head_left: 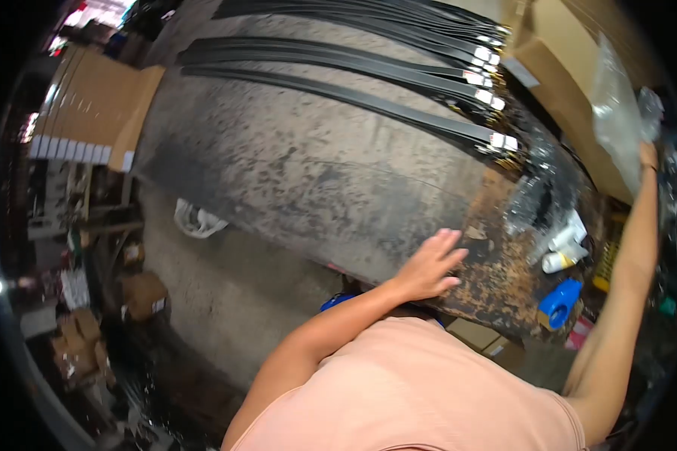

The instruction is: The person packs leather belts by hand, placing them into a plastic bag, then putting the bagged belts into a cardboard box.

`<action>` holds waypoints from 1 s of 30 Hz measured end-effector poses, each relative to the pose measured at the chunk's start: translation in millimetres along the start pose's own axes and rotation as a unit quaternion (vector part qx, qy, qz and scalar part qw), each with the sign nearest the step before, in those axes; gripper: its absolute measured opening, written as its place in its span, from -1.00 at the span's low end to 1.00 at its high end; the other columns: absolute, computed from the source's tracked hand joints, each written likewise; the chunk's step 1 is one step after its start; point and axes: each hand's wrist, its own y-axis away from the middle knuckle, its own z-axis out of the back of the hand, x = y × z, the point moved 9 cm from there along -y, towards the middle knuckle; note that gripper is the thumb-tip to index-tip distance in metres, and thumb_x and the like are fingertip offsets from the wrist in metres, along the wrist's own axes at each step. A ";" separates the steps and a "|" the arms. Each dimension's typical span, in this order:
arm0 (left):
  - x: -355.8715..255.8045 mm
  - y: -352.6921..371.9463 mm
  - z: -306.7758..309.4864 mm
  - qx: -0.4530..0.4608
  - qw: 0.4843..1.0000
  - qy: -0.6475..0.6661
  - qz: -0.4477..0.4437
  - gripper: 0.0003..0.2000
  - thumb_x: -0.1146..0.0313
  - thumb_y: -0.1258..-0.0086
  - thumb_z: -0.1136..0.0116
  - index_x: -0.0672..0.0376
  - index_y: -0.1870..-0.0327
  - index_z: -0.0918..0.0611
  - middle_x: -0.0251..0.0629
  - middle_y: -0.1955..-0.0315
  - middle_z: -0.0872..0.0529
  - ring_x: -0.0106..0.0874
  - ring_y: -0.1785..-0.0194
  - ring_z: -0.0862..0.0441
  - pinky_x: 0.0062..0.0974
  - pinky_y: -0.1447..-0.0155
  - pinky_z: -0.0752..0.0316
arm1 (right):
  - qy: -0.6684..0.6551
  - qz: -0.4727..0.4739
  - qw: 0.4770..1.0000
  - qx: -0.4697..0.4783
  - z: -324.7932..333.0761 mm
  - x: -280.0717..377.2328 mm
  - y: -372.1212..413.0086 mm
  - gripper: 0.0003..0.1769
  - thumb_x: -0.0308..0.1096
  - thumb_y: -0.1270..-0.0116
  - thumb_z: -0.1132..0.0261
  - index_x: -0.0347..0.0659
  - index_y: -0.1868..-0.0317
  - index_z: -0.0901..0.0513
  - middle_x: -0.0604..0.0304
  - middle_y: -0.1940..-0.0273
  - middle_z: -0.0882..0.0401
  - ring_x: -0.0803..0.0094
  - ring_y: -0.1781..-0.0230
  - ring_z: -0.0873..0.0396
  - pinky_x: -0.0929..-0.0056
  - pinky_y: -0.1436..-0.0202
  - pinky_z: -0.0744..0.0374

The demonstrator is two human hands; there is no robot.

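My left hand [431, 267] rests near the front edge of the worn table [316, 188], its fingers spread and nothing held. Far out to the right, my right hand [648, 155] is closed on a crumpled clear plastic bag [617, 105]. Its fingertips are partly covered by the plastic. The bag hangs beside an open cardboard box [553, 75]. Across the back of the table lie bundles of long flat black strips [338, 86] with white labels [502, 141] at their right ends.
A blue tape dispenser [560, 303] and a white roll with a yellow band [558, 261] lie at the table's right corner. More crumpled plastic [534, 203] sits behind them. Several flat cardboard boxes [90, 109] stand upright at the left. Cartons [144, 293] are on the floor.
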 end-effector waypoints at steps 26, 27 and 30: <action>225.3 104.3 269.4 -0.117 0.937 -0.212 0.252 -0.26 -0.09 -0.17 -0.29 0.05 -0.36 -0.39 -0.01 -0.37 -0.27 0.02 -0.48 -0.10 0.11 -0.47 -0.01 | -0.089 0.176 0.978 -0.069 -239.8 477.2 549.2 -0.56 -0.34 -0.45 -0.15 -0.27 -0.29 -0.46 -0.11 -0.33 -0.35 0.03 -0.38 -0.29 0.18 -0.44 -0.22; 248.0 106.4 262.9 -0.122 0.936 -0.212 0.255 -0.26 -0.09 -0.17 -0.29 0.05 -0.36 -0.39 -0.01 -0.37 -0.27 0.02 -0.48 -0.10 0.11 -0.47 -0.01 | -0.114 0.192 0.974 -0.033 -253.3 513.0 557.4 -0.53 -0.33 -0.44 -0.16 -0.25 -0.32 -0.44 -0.12 -0.36 -0.31 0.03 -0.43 -0.23 0.18 -0.47 -0.17; 306.5 145.9 291.1 -0.152 0.892 -0.349 0.243 -0.29 -0.24 -0.25 -0.13 0.03 -0.33 -0.41 -0.11 -0.44 -0.24 -0.04 -0.50 -0.10 0.17 -0.43 -0.03 | -0.080 0.232 0.969 0.029 -279.5 553.2 567.2 -0.52 -0.31 -0.45 -0.15 -0.24 -0.34 -0.42 -0.11 -0.38 -0.29 0.02 -0.45 -0.20 0.16 -0.49 -0.15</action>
